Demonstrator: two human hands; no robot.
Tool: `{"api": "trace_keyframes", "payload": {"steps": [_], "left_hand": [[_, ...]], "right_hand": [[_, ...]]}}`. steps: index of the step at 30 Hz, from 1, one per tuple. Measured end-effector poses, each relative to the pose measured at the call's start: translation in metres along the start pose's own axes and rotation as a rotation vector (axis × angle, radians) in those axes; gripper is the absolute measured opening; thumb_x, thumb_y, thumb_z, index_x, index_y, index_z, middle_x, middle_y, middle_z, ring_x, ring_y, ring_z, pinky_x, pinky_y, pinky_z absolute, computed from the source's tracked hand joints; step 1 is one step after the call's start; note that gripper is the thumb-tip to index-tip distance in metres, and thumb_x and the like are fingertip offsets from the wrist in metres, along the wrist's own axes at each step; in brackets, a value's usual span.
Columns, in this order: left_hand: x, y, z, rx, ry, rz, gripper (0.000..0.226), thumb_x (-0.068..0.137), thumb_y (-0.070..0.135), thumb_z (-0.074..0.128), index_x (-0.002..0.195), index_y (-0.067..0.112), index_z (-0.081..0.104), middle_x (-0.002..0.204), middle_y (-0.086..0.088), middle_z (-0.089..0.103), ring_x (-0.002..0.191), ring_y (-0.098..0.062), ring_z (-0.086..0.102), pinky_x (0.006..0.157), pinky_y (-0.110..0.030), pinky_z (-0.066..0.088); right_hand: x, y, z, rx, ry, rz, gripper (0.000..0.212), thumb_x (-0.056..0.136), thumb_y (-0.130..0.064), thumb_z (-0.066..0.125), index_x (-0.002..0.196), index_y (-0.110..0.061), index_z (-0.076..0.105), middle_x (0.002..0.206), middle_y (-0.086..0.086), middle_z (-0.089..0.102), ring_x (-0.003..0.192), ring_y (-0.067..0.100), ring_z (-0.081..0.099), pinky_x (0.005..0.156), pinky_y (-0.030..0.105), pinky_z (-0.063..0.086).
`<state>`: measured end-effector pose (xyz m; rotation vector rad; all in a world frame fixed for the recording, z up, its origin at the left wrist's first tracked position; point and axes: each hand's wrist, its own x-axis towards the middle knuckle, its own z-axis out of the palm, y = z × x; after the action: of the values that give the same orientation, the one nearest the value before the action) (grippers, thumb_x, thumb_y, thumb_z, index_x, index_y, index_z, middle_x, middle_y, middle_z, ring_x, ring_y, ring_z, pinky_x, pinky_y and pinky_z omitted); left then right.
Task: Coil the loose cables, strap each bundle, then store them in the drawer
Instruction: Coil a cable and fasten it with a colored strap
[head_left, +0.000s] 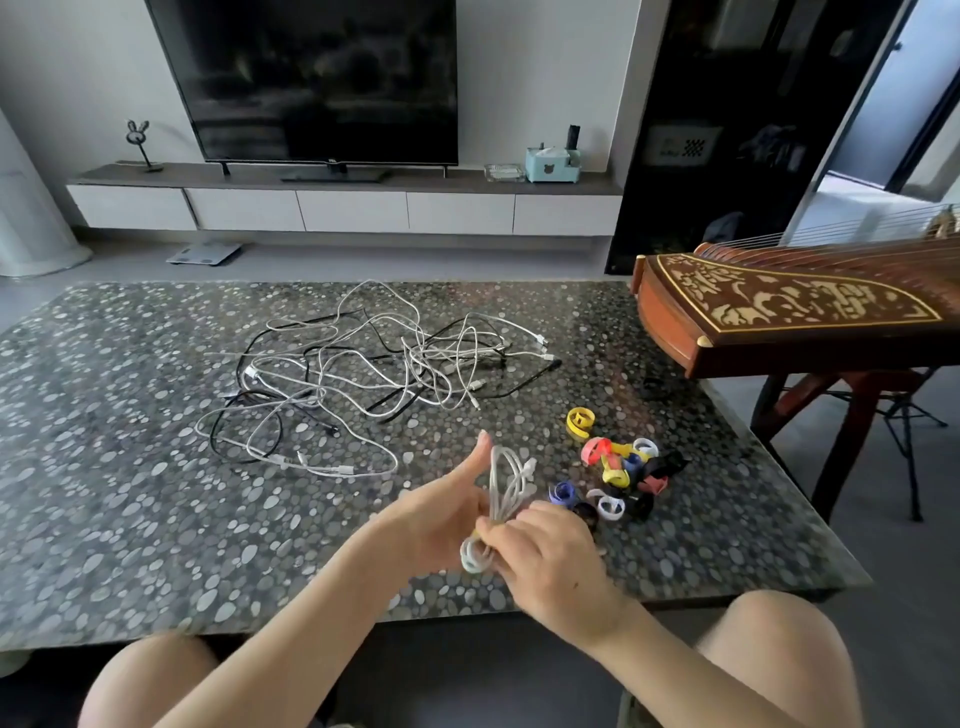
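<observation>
Loose cables (363, 374) on table (104, 467), straps (618, 467) right, coiled cable (506, 483) nearer

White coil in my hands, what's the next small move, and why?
Probably wrap a strap round the middle of the white coil: the left hand and right hand both grip it already looped, and the coloured straps lie on the table beside the right hand. The tangled cables can wait.

text: none legible | TV (311, 78) logo: too small | zither (779, 306) inlay: ornamental, unreadable
</observation>
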<state>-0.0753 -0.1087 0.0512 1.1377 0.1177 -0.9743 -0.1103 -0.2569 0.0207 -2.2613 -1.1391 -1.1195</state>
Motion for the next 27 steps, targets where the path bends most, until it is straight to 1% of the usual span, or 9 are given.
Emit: {"api": "trace_keyframes", "payload": {"steps": [3,5,8,11,13,15,20,23,27], "left_hand": [[0.022,0.000,0.011,-0.294,0.116,0.059,0.035,0.086,0.042,0.059,0.080,0.007,0.059,0.058,-0.001,0.048,0.049,-0.014,0.051,0.051,-0.024,0.050],[0.040,-0.003,0.017,-0.434,0.275,0.178,0.021,0.091,0.022,0.056,0.076,0.008,0.051,0.049,0.001,0.041,0.043,-0.014,0.045,0.051,-0.027,0.051],[0.055,0.001,0.006,-0.221,0.501,0.397,0.032,0.099,0.020,0.046,0.070,0.008,0.046,0.050,-0.003,0.045,0.045,-0.018,0.047,0.060,-0.035,0.048],[0.056,0.015,-0.009,0.032,0.604,0.494,0.032,0.099,0.022,0.047,0.070,0.007,0.046,0.054,-0.007,0.050,0.049,-0.020,0.054,0.065,-0.039,0.049],[0.055,0.023,-0.015,0.095,0.624,0.504,0.028,0.098,0.019,0.049,0.073,0.007,0.050,0.052,-0.005,0.056,0.048,-0.017,0.056,0.065,-0.038,0.051],[0.054,0.029,-0.019,0.140,0.641,0.489,0.024,0.097,0.016,0.051,0.076,0.006,0.053,0.052,-0.003,0.060,0.049,-0.016,0.058,0.060,-0.033,0.053],[0.056,0.034,-0.021,0.107,0.626,0.429,0.020,0.094,0.013,0.056,0.075,0.007,0.052,0.053,-0.006,0.057,0.044,-0.014,0.053,0.040,-0.022,0.043],[0.060,0.029,-0.021,0.189,0.583,0.409,0.020,0.090,0.009,0.061,0.075,0.006,0.049,0.054,-0.007,0.050,0.041,-0.010,0.044,0.033,-0.017,0.029],[0.068,0.024,-0.016,0.240,0.571,0.375,0.016,0.086,0.006,0.065,0.080,0.006,0.050,0.059,-0.008,0.052,0.047,-0.012,0.044,0.036,-0.017,0.030]], "right_hand": [[-0.016,0.014,-0.001,-0.017,-0.162,-0.102,0.019,0.089,-0.009,0.060,0.074,-0.009,0.071,0.054,-0.002,0.054,0.051,0.014,0.049,0.053,0.024,0.038],[-0.026,0.027,-0.002,0.018,-0.267,-0.065,0.013,0.085,-0.008,0.064,0.084,-0.016,0.075,0.053,-0.003,0.053,0.050,0.014,0.050,0.051,0.024,0.036],[-0.040,0.054,-0.014,0.162,-0.306,0.261,0.035,0.078,-0.008,0.073,0.109,-0.023,0.072,0.052,-0.009,0.058,0.044,0.008,0.048,0.047,0.021,0.042],[-0.049,0.104,-0.030,0.082,-0.118,0.784,0.018,0.082,-0.012,0.073,0.099,-0.018,0.076,0.073,-0.006,0.072,0.061,0.013,0.064,0.057,0.030,0.053],[-0.057,0.136,-0.035,-0.054,-0.143,0.940,0.011,0.084,-0.017,0.071,0.094,-0.017,0.077,0.077,-0.007,0.069,0.069,0.014,0.063,0.059,0.019,0.044],[-0.062,0.152,-0.030,-0.115,-0.311,0.952,0.012,0.085,-0.022,0.069,0.094,-0.021,0.077,0.080,-0.009,0.063,0.073,0.013,0.057,0.057,0.013,0.033],[-0.065,0.165,-0.002,-0.326,-0.684,0.678,0.017,0.087,-0.034,0.063,0.101,-0.027,0.072,0.101,-0.002,0.062,0.096,0.021,0.053,0.071,0.028,0.038],[-0.063,0.172,0.005,-0.250,-0.618,0.766,0.012,0.087,-0.031,0.065,0.090,-0.020,0.071,0.096,-0.003,0.061,0.096,0.018,0.051,0.066,0.023,0.031],[-0.054,0.180,0.003,-0.049,-0.562,0.927,0.012,0.090,-0.026,0.062,0.088,-0.018,0.070,0.091,-0.007,0.062,0.088,0.013,0.054,0.065,0.021,0.036]]}}
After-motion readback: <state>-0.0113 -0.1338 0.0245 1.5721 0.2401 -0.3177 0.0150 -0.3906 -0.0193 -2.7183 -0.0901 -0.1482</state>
